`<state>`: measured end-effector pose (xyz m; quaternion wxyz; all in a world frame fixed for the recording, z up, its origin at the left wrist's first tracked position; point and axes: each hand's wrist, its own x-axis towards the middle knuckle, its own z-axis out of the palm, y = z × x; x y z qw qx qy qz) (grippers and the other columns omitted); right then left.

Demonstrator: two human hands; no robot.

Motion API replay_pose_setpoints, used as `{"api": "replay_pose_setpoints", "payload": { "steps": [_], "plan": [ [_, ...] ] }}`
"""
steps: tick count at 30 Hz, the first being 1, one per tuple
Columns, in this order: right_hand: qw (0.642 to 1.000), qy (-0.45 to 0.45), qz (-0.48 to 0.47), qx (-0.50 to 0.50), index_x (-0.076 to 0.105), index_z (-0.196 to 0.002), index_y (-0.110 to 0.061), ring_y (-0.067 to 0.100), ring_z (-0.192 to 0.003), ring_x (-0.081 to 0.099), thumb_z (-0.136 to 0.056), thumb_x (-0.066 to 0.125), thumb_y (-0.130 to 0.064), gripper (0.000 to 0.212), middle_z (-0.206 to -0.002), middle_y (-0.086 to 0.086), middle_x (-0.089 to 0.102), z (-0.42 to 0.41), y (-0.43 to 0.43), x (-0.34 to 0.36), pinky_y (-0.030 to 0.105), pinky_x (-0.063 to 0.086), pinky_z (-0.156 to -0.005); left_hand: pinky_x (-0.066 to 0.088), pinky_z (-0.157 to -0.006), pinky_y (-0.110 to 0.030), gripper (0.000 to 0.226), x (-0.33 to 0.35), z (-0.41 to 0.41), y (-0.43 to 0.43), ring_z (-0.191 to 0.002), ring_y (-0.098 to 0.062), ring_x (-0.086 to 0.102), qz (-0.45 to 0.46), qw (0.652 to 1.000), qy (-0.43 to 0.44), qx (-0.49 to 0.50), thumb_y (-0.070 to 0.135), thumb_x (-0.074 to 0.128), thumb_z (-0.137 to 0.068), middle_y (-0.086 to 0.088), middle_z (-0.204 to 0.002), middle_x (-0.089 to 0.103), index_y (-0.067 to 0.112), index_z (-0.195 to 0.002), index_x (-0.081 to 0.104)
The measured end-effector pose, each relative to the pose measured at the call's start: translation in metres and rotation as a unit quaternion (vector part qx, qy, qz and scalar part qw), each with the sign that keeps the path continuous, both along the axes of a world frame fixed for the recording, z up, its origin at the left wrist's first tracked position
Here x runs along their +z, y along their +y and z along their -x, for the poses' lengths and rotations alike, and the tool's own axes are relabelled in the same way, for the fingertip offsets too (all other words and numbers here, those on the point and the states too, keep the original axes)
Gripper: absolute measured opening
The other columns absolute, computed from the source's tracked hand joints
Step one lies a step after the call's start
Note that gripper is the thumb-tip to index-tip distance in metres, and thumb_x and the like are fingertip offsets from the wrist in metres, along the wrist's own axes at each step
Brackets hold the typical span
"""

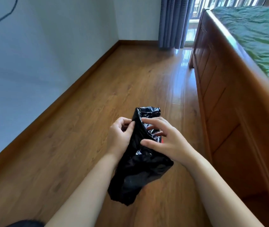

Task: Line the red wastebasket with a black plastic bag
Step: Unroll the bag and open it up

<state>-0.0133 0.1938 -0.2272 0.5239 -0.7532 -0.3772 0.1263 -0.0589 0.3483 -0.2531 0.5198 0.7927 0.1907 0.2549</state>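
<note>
Gripping the crumpled black bag (140, 169) between them, left hand (120, 135) pinches, right hand (166, 141) spreads.

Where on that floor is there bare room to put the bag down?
The wooden floor lies bare between the white wall and the bed frame, through to the curtain. It is crowded only under both hands, where the black bag hangs.

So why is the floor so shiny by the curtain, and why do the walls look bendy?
In the head view, daylight from the window bounces off the glossy wooden floor, making white glare; the black bag glints too, between the left hand and right hand. The wide-angle lens curves the skirting board and bed frame.
</note>
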Motion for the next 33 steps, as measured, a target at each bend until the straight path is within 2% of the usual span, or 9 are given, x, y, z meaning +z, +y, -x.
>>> {"api": "replay_pose_setpoints", "payload": {
  "steps": [3, 9, 12, 15, 20, 24, 26, 29, 33],
  "plan": [
    [0.999, 0.007, 0.023, 0.046, 0.050, -0.123, -0.033, 0.003, -0.108, 0.050, -0.063, 0.071, -0.049, 0.065, -0.116, -0.013, 0.049, 0.013, -0.010, 0.010, 0.020, 0.040, -0.090, 0.044, -0.053, -0.014, 0.016, 0.007, 0.005, 0.013, -0.051, 0.003, 0.052, -0.003, 1.000, 0.003, 0.006, 0.016, 0.062, -0.085, 0.007, -0.062, 0.061, 0.021, -0.070, 0.059],
    [0.994, -0.039, 0.068, 0.077, 0.046, -0.126, -0.035, -0.002, -0.119, 0.041, -0.064, 0.075, -0.046, 0.069, -0.126, -0.017, 0.043, 0.032, -0.002, 0.023, 0.023, 0.037, -0.099, 0.039, -0.046, -0.008, 0.016, 0.012, 0.018, 0.034, -0.048, 0.004, 0.049, 0.001, 1.000, 0.014, 0.018, 0.015, 0.061, -0.085, 0.005, -0.060, 0.058, 0.019, -0.070, 0.059],
    [0.994, -0.068, 0.072, 0.042, 0.053, -0.118, -0.027, -0.002, -0.104, 0.050, -0.067, 0.072, -0.018, 0.055, -0.116, -0.013, 0.048, 0.037, 0.013, 0.021, 0.018, 0.042, -0.089, 0.040, -0.049, -0.011, 0.016, 0.010, 0.023, 0.040, -0.053, -0.003, 0.051, 0.000, 1.000, 0.022, 0.022, 0.015, 0.061, -0.085, 0.004, -0.062, 0.059, 0.019, -0.070, 0.059],
    [0.995, -0.077, 0.061, -0.015, 0.062, -0.099, -0.021, 0.008, -0.087, 0.057, -0.066, 0.062, -0.001, 0.039, -0.098, -0.008, 0.053, 0.033, 0.027, 0.021, 0.020, 0.047, -0.078, 0.038, -0.046, -0.006, 0.013, 0.013, 0.027, 0.041, -0.048, 0.004, 0.049, 0.008, 1.000, 0.022, 0.010, 0.014, 0.060, -0.086, 0.004, -0.061, 0.057, 0.013, -0.073, 0.061],
    [0.995, -0.067, 0.013, -0.079, 0.069, -0.080, -0.013, 0.013, -0.078, 0.060, -0.069, 0.060, 0.009, 0.026, -0.080, 0.001, 0.066, 0.019, 0.046, 0.020, 0.018, 0.046, -0.074, 0.039, -0.054, -0.003, 0.013, 0.036, 0.034, 0.032, -0.059, 0.008, 0.054, 0.002, 0.999, 0.035, -0.025, 0.030, 0.058, -0.087, 0.009, -0.073, 0.062, 0.019, -0.082, 0.063],
    [0.995, -0.037, -0.007, -0.095, 0.067, -0.077, -0.017, 0.001, -0.071, 0.059, -0.069, 0.060, 0.004, 0.023, -0.074, -0.005, 0.066, 0.014, 0.047, 0.016, 0.013, 0.046, -0.066, 0.045, -0.066, -0.006, 0.029, 0.055, 0.047, 0.022, -0.081, 0.009, 0.058, -0.015, 0.985, 0.091, -0.148, 0.053, 0.067, -0.071, 0.014, -0.091, 0.065, 0.033, -0.092, 0.061],
    [0.995, -0.025, -0.022, -0.097, 0.067, -0.076, -0.020, -0.004, -0.069, 0.058, -0.068, 0.059, 0.005, 0.028, -0.072, -0.009, 0.066, 0.016, 0.043, 0.012, 0.006, 0.043, -0.062, 0.048, -0.073, -0.013, 0.033, 0.056, 0.051, 0.016, -0.086, 0.004, 0.059, -0.062, 0.978, 0.119, -0.159, 0.047, 0.073, -0.068, 0.014, -0.094, 0.064, 0.034, -0.095, 0.059],
    [0.994, -0.013, -0.034, -0.101, 0.065, -0.073, -0.021, -0.005, -0.069, 0.058, -0.070, 0.060, 0.008, 0.030, -0.073, -0.011, 0.065, 0.017, 0.038, 0.004, 0.004, 0.042, -0.064, 0.045, -0.075, -0.018, 0.024, 0.050, 0.053, 0.011, -0.089, -0.006, 0.059, -0.127, 0.974, 0.131, -0.134, 0.023, 0.071, -0.076, 0.007, -0.095, 0.064, 0.022, -0.097, 0.060],
    [0.992, -0.021, -0.037, -0.118, 0.057, -0.068, -0.028, -0.004, -0.066, 0.055, -0.071, 0.063, 0.003, 0.032, -0.068, -0.012, 0.061, 0.014, 0.032, -0.004, 0.006, 0.041, -0.061, 0.046, -0.065, -0.017, 0.009, 0.043, 0.058, 0.013, -0.070, 0.000, 0.059, -0.095, 0.980, 0.095, -0.150, 0.014, 0.064, -0.083, 0.012, -0.075, 0.063, 0.022, -0.083, 0.060]
  ]
}}
